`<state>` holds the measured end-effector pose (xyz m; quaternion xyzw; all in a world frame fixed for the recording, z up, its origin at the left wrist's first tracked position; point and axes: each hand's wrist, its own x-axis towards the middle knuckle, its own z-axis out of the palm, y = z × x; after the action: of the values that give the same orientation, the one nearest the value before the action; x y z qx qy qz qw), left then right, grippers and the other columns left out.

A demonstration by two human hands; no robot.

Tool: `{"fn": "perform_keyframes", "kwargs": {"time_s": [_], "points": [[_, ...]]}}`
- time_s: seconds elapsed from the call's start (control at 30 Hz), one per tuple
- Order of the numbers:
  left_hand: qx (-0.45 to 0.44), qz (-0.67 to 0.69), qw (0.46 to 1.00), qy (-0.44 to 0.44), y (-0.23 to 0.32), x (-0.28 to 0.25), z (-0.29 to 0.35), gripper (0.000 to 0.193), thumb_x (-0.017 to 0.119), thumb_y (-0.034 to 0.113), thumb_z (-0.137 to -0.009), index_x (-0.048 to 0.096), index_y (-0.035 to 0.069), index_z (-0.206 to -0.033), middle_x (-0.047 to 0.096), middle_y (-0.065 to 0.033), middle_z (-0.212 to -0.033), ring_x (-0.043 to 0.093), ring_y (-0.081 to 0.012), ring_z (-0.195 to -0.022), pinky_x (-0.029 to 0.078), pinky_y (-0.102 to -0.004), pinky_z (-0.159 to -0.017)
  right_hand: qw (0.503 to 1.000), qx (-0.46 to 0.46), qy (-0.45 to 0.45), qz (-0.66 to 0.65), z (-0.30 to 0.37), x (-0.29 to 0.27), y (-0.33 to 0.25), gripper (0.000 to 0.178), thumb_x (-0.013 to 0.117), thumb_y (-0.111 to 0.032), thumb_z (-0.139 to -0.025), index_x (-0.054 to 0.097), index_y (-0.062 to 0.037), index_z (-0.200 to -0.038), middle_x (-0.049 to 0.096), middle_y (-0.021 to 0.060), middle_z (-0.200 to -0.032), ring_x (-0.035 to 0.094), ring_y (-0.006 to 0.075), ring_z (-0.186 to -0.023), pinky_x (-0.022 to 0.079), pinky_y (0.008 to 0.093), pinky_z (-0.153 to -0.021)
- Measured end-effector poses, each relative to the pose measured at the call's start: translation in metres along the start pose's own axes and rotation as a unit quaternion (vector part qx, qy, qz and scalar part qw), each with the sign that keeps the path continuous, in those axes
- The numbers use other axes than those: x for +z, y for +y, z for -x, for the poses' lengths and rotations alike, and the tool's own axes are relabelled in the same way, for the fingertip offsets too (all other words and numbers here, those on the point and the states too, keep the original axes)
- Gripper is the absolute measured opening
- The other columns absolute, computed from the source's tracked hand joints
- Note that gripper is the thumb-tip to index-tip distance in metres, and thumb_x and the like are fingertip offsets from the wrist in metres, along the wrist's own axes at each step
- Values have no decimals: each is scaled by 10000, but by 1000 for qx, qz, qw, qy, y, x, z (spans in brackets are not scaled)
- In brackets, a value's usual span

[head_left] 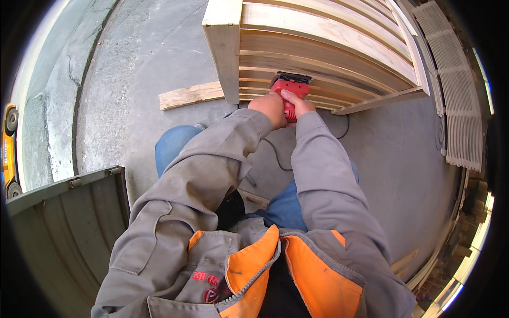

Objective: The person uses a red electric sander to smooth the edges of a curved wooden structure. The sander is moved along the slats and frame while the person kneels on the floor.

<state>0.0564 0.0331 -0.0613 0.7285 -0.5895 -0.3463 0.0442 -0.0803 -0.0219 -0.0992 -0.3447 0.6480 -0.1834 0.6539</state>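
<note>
Both my hands grip a red electric sander in front of me, its black sanding plate facing away toward a slatted wooden frame. My left hand wraps the left side of the tool, with most fingers hidden. On the other side is my right hand, its thumb lying along the red body. The plate overlaps the lower slats; whether it touches them I cannot tell. Pale bare wood makes up the frame, which has a thick post at its left end.
A black cord trails across the grey floor below the sander. By the post lies a loose board. A ribbed metal panel stands at lower left, and a stack of thin slats is on the right. A yellow wheeled vehicle shows far left.
</note>
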Motion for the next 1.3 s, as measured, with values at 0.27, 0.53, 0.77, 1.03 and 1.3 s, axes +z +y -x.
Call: {"fn": "perform_keyframes", "kwargs": {"time_s": [0.27,0.53,0.77,1.03,1.3], "points": [[-27,-7,999,30,-38,-16,15,715,925,375,-639,604,-8,-1150,756,-175,-1062,744,-333,-999,597,-421,-861,1000,2,-9,-29,13,50,-2,643,911,-442,-731,684,-82,-1213,749,118,-1034,738,258,-776,608,462,-691],[-34,6,998,44,-61,-20,20,713,930,384,-628,608,-2,-1133,755,-189,-1039,741,-351,-995,593,-433,-859,1000,2,-26,-1,13,74,0,659,904,-457,-739,678,-68,-1221,746,122,-1053,740,264,-806,613,475,-696],[-35,-2,997,63,-54,-21,21,689,898,378,-644,620,-19,-1133,757,-197,-999,742,-361,-975,594,-440,-849,999,-37,-9,8,-5,70,11,646,910,-462,-728,700,-59,-1187,748,119,-1036,736,256,-804,605,457,-686],[-3,18,999,28,-11,-2,1,624,883,360,-639,664,-19,-1083,759,-198,-1014,744,-356,-972,600,-437,-842,999,-13,37,-4,15,19,-10,604,936,-426,-712,733,-50,-1139,754,123,-1015,732,250,-792,592,449,-644],[27,24,999,26,14,23,-17,568,886,323,-645,697,2,-1074,757,-179,-1019,746,-341,-969,604,-435,-838,999,-15,39,-6,2,-19,-6,610,935,-417,-717,722,-35,-1143,749,124,-998,728,246,-762,582,453,-621]]}}
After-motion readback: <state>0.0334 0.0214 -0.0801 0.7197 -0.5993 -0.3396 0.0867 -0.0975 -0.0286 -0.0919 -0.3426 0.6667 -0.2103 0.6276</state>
